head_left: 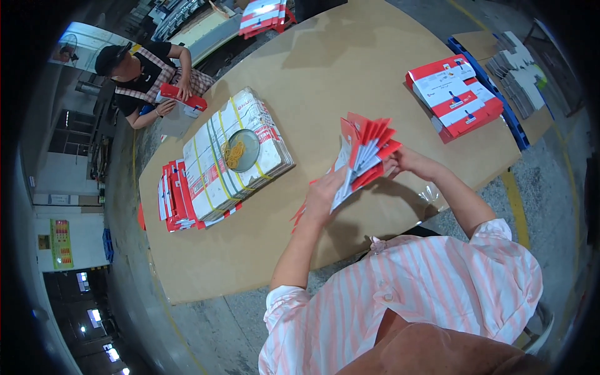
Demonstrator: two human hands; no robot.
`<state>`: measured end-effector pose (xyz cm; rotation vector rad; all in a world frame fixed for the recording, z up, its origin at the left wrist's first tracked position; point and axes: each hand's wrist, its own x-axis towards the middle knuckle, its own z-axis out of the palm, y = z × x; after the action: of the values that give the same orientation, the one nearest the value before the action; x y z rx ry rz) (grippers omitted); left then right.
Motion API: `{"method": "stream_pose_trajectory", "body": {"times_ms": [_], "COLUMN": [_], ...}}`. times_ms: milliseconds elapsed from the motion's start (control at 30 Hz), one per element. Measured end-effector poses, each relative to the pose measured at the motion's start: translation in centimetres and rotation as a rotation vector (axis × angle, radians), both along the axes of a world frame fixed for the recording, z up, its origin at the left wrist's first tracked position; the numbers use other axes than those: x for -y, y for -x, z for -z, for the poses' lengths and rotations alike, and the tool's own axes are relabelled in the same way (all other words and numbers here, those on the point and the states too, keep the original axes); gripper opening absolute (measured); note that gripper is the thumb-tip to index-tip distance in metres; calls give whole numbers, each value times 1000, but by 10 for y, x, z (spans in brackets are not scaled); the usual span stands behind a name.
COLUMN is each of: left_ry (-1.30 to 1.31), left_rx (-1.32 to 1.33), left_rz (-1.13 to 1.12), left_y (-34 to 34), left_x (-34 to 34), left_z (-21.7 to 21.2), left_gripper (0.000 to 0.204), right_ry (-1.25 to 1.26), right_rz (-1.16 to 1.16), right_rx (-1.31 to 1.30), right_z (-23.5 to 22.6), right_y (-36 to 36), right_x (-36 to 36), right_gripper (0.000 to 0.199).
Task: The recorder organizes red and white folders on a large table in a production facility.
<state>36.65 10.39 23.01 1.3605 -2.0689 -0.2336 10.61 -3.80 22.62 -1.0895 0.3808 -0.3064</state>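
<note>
- You are holding a fanned sheaf of flat red-and-white cartons (364,157) just above the near edge of the brown table (325,81), both hands closed on it.
- Your left hand (325,192) is gripping the sheaf's lower end from underneath, fingers curled shut round the stack, at about 7 o'clock from the sheaf's middle.
- Your right hand (403,160) is pinching the sheaf's edge at about 3 o'clock, closed on the cartons; the fingertips themselves are hidden behind the flaps, so how tight the pinch is cannot be told.
- Count in hand: about six or seven red flaps are showing in the fan; exact number cannot be told.
- Judgement on progress: the work is looking part done. One strapped bundle (234,156) is lying at 10 o'clock from your hands, bound with yellow bands, and a loose side stack (174,197) is resting against its left edge.
- One round dish of rubber bands (240,150) is sitting on top of the strapped bundle.
- One unbound pile of cartons (455,95) is waiting at 1 o'clock, well apart from your hands; this seems to be what is left.
- Farther out: one more red-and-white pile (265,15) at 12 o'clock beyond the table's far edge, and grey flat sheets (515,69) at 2 o'clock.
- One co-worker (147,75) is working at 10 o'clock, hands on a red-and-white carton.
</note>
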Motion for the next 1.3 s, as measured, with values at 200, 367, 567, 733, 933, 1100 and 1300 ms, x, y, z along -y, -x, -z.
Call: {"method": "stream_pose_trajectory", "body": {"times_ms": [200, 367, 567, 733, 933, 1100, 1300], "left_ry": [-116, -394, -439, -400, -378, -501, -476], "left_rx": [-55, -435, -574, -523, -587, -720, -673], "left_rz": [-1, -376, -404, -382, -491, -658, -658], "left_y": [-2, -15, -18, -30, -30, -35, -34], "left_x": [-22, -18, -20, -17, -15, -20, -18], "left_z": [-35, -14, -32, -11, -6, -4, -5], "left_gripper": [47, 16, 28, 28, 26, 23, 21], "right_ry": [1329, 673, 620, 462, 119, -43, 655], "right_rz": [449, 215, 986, 670, 969, 1026, 774], "right_rx": [-143, 9, -19, 156, 279, 312, -150], "right_z": [3, 55, 69, 64, 39, 39, 69], "right_y": [-27, -52, -29, -11, 50, 82, 42], "right_x": [0, -24, 20, 53, 71, 94, 96], "right_gripper": [82, 67, 46, 27, 34, 34, 16]}}
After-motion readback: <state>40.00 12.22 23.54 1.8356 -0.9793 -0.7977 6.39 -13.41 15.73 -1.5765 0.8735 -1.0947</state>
